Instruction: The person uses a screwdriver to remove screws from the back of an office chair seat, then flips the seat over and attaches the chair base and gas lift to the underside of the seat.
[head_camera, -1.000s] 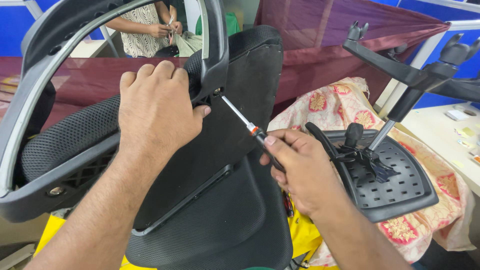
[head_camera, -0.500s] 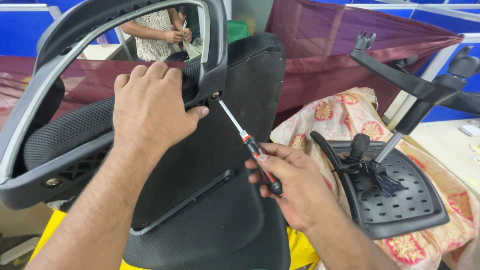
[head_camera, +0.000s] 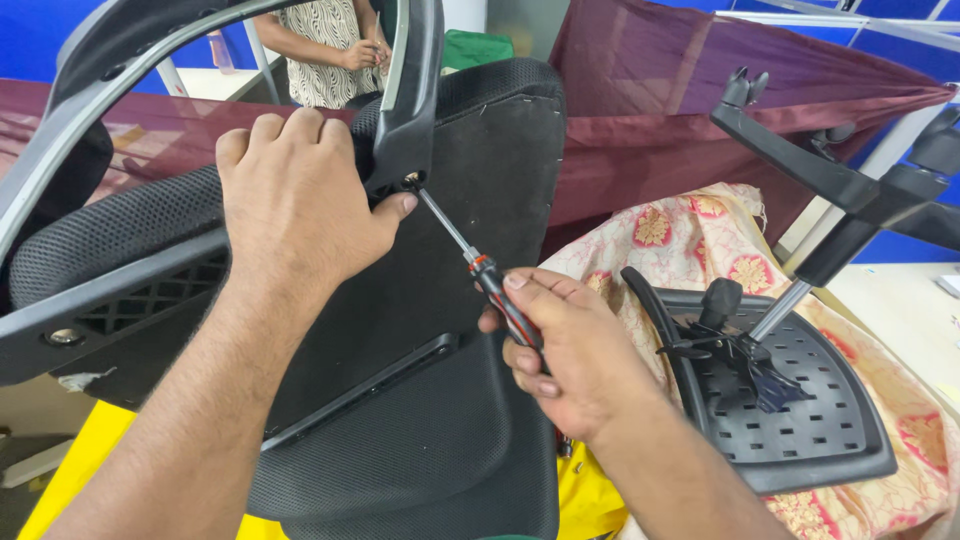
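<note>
Screwdrivers: one (head_camera: 480, 270), clasped by right hand (head_camera: 570, 355).
Left hand (head_camera: 300, 200): grips chair frame (head_camera: 415, 90).
Change: view closer; grips unchanged.

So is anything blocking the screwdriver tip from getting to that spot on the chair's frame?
Nothing visible does. The screwdriver, held in the right hand, runs bare up to the black frame arm, where its tip already sits. The left hand grips the frame just beside it, thumb close to the shaft but not across it.

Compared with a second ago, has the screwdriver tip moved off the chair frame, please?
No. The screwdriver tip stays at the same hole in the grey chair frame, beside the left hand; the right hand still grips its handle.
</note>
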